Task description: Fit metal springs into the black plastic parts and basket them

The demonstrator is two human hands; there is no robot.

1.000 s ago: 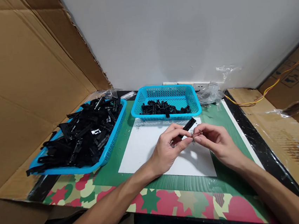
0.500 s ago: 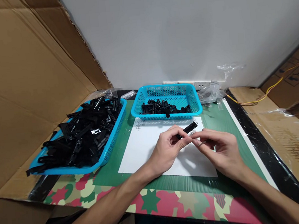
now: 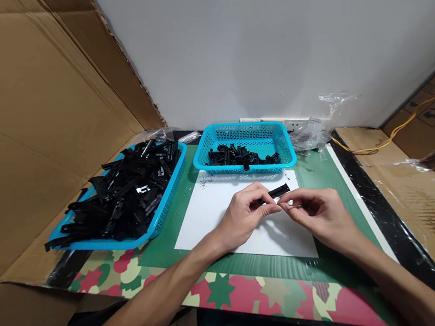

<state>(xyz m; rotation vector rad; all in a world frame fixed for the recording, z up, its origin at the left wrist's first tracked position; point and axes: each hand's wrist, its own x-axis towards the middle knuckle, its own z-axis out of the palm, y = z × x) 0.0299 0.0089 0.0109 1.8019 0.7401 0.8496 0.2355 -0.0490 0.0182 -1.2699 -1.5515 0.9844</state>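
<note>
My left hand (image 3: 247, 214) is closed around a slim black plastic part (image 3: 280, 191), whose far end sticks out beyond the fingers to the right. Close against it, my right hand (image 3: 318, 212) pinches with thumb and forefinger at the near side of that part. Something thin seems to lie in the right fingers, too small to name. Both hands are above a white sheet of paper (image 3: 203, 220). Tiny metallic bits (image 3: 204, 179) lie scattered at the sheet's far left corner.
A blue basket (image 3: 163, 204) heaped with long black parts stands at left. Behind the paper is another blue basket (image 3: 283, 144) with smaller black pieces. Clear plastic bags (image 3: 311, 136) lie at the back right. Cardboard (image 3: 408, 185) borders the right side, with a yellow cable (image 3: 388, 139).
The black part's exposed end has tipped slightly lower, and the right fingers have shifted, now closer together at the part. The whole view has moved a little.
</note>
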